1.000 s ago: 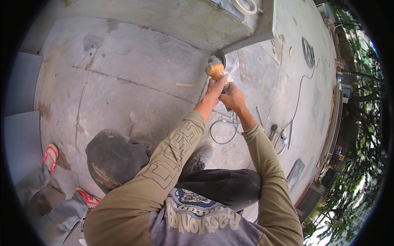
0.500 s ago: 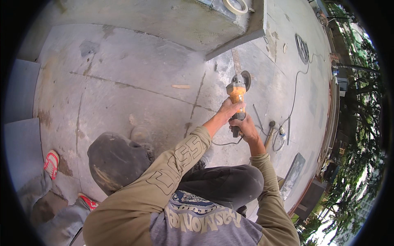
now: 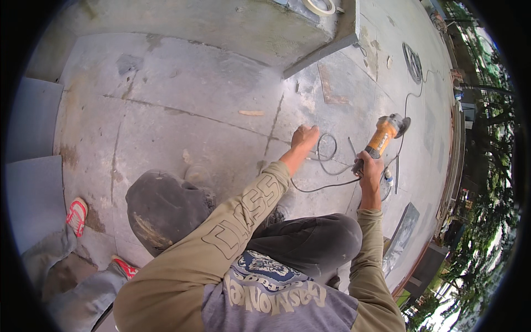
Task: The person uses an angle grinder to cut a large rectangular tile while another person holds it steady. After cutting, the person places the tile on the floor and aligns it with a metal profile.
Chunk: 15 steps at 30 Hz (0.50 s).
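Observation:
My right hand (image 3: 369, 167) is closed around the rear handle of an orange and grey angle grinder (image 3: 381, 138). The grinder is held to the right, tilted, with its disc (image 3: 405, 128) at the far right end. From its rear a dark cord (image 3: 326, 187) loops over the concrete floor. My left hand (image 3: 305, 137) is off the grinder, its fingers curled in; nothing shows in them. Just beyond both hands, a rusty brown L-shaped piece (image 3: 327, 91) lies flat on the floor.
At the top, a concrete block with a projecting slab edge (image 3: 323, 58) carries a tape roll (image 3: 319, 6). A coiled cable (image 3: 412, 62) lies far right. A wood scrap (image 3: 251, 113) is left of my hands. Another person's shoes (image 3: 77, 216) are at left. A long panel (image 3: 402, 232) lies right.
My left hand has let go of the grinder and stays near the middle. With my right hand, the grinder has swung rightward, away from the brown L-shaped piece, uncovering it.

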Motion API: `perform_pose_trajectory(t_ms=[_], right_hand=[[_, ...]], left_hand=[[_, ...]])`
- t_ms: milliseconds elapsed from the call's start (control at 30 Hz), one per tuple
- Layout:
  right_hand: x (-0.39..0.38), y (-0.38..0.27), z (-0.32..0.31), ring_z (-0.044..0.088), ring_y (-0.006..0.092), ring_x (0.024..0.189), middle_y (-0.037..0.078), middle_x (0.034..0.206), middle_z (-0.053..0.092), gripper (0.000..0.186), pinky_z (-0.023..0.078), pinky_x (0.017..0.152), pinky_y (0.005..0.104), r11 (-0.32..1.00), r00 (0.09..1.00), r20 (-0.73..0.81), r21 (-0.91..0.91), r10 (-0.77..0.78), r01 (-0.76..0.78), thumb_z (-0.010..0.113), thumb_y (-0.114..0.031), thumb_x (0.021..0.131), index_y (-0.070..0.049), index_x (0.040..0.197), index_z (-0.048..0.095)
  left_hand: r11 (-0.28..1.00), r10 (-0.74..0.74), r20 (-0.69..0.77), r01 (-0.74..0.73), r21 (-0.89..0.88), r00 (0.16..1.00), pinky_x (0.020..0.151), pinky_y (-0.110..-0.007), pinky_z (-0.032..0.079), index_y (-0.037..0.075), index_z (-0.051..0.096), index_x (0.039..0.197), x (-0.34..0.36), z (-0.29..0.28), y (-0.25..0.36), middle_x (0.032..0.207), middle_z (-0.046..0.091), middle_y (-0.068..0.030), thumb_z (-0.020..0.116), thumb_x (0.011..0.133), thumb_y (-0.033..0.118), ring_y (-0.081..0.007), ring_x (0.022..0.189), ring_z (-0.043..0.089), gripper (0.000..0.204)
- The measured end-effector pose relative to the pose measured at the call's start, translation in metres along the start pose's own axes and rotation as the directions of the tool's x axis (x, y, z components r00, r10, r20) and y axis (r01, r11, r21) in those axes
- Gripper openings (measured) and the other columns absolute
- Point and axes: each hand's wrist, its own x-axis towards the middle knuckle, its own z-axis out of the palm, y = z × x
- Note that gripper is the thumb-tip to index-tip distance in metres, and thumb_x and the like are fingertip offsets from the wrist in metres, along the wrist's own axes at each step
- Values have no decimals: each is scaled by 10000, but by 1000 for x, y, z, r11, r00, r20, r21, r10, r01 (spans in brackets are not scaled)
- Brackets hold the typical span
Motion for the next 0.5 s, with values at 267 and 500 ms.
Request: perform_pose_trajectory(t_ms=[267, 500], right_hand=[[-37, 75, 57, 681, 179, 662, 73, 836, 685, 359, 554, 592, 333, 990, 914, 384, -97, 130, -100, 763, 10, 744, 22, 1079, 634], [-40, 52, 83, 671, 152, 709, 47, 871, 680, 492, 549, 625, 303, 983, 802, 586, -185, 119, -10, 772, -31, 761, 38, 1225, 626]], left_hand=[[941, -89, 526, 244, -234, 846, 939, -552, 536, 71, 701, 1159, -50, 0, -35, 1186, 729, -110, 608, 893, 223, -309, 1066, 701, 319], [545, 273, 499, 296, -785, 822, 1025, -496, 546, 80, 592, 1308, -45, -21, -14, 1147, 676, -92, 717, 903, 189, -300, 1129, 675, 437]])
